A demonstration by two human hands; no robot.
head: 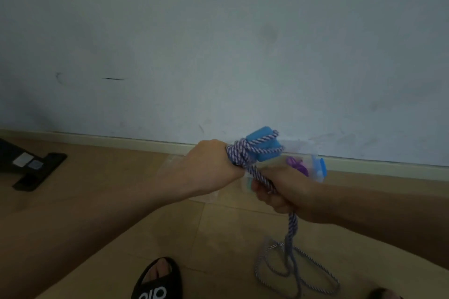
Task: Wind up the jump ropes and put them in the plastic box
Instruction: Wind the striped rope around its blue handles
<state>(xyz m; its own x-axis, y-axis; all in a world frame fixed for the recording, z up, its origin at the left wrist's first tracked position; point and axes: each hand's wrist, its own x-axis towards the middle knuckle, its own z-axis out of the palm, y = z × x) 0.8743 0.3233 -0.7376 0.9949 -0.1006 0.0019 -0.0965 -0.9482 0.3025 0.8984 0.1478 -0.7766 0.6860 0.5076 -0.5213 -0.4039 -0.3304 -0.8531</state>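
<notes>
The winding step is in hand. The left hand (213,162) grips the two blue foam handles (264,144) of the purple-and-white jump rope (243,153), its fingers curled round them with several turns already wrapped on. The right hand (284,189) is closed round the rope just below, and the loose tail (289,264) hangs to the wooden floor (97,177) in loops. The clear plastic box (313,167) sits by the wall behind the hands, something purple inside. Next, likely more turns, feeding the slack up.
</notes>
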